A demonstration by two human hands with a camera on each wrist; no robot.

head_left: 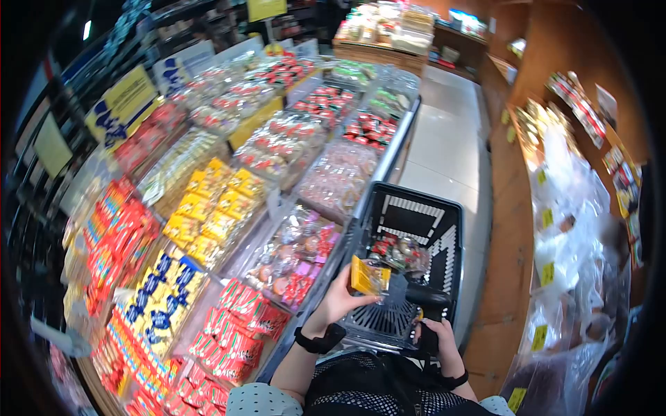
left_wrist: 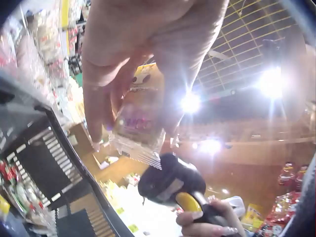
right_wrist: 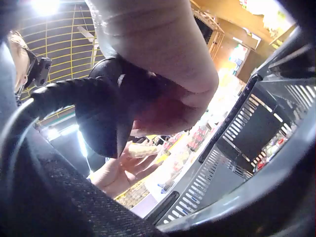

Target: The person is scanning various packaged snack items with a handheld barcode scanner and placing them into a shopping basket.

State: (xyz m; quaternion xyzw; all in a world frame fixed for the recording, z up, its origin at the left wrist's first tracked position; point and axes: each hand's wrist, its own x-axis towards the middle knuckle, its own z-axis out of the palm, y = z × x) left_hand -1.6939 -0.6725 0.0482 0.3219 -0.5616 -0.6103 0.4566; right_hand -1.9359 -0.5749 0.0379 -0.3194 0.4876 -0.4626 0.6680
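Observation:
Between the thumb and fingers of my left hand [head_left: 338, 299] is a small yellow snack packet [head_left: 370, 276] with a clear crimped end. In the left wrist view that packet [left_wrist: 143, 106] shows a cartoon face print and hangs with its crimped end down. My right hand [head_left: 440, 338] grips a black handheld barcode scanner [left_wrist: 170, 180] with a yellow trigger. Its head lies close to the packet's lower end. A black shopping basket [head_left: 456, 229] stands below and ahead of both hands, with several wrapped items [head_left: 399, 252] inside.
Left of the basket, a display of divided bins holds yellow packets [head_left: 211, 208], red packets [head_left: 239, 329] and blue-and-white packets [head_left: 163, 298]. On the right, a wooden shelf [head_left: 510, 291] carries clear plastic bags [head_left: 565, 243]. A tiled aisle [head_left: 444, 139] runs ahead.

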